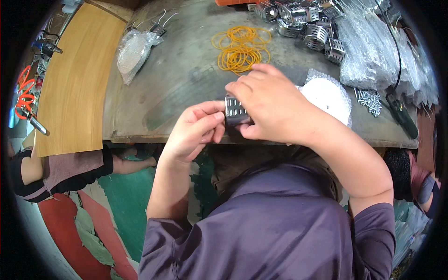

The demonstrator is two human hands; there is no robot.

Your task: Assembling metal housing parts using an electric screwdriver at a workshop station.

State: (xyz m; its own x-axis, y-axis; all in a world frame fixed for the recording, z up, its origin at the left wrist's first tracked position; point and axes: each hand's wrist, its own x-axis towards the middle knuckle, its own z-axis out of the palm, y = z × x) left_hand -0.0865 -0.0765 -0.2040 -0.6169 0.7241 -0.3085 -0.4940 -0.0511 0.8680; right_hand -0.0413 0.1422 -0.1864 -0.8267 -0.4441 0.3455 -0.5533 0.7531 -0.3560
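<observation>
A small shiny metal cup with rows of slots sits between my two hands, just above the table's front edge. My right hand wraps over it from the right and hides much of it. At its left edge, the thumb and index finger of my left hand come together in a pinch. Beside my right wrist lies a round white disc on bubble wrap. Past my right fingertips is a heap of yellow rubber bands.
More slotted metal cups are piled at the far right, beside stacked clear plastic bags. A pile of screws and a dark-handled tool lie at right. A bubble-wrapped piece is at far left, near a wooden board. People sit on both sides.
</observation>
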